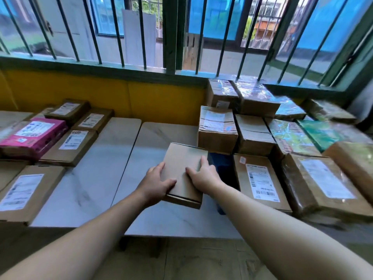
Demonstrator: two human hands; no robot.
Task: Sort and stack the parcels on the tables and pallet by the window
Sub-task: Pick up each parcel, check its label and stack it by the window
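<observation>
Our left hand [156, 179] and right hand [202, 174] grip a plain brown parcel [184, 172], fingers curled over its top, near the middle of the marble table [153, 136]. We should keep it level and set it squarely beside the labelled parcel [260, 181] on the right.

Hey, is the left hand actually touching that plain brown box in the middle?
Touching. The head view shows the left hand with fingers lying on the plain brown box top and left edge, no gap visible.
</observation>
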